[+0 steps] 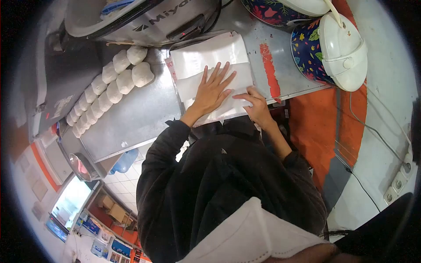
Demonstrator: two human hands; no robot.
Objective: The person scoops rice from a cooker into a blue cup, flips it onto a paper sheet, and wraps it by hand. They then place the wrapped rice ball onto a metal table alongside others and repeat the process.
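Here the left hand (213,90) lies flat, fingers spread, pinning the white paper sheets (210,61) down. The right hand (254,103) pinches their near edge, perhaps to fold it.

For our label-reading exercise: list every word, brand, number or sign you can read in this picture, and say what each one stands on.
"Miya": brand lettering, cut off by the frame edge, on the silver machine at the top.
Sticker on the dark appliance at left: too blurred to read.
Posters and packages at bottom left: too small to read.
Nothing readable on the white sheets under the hands.
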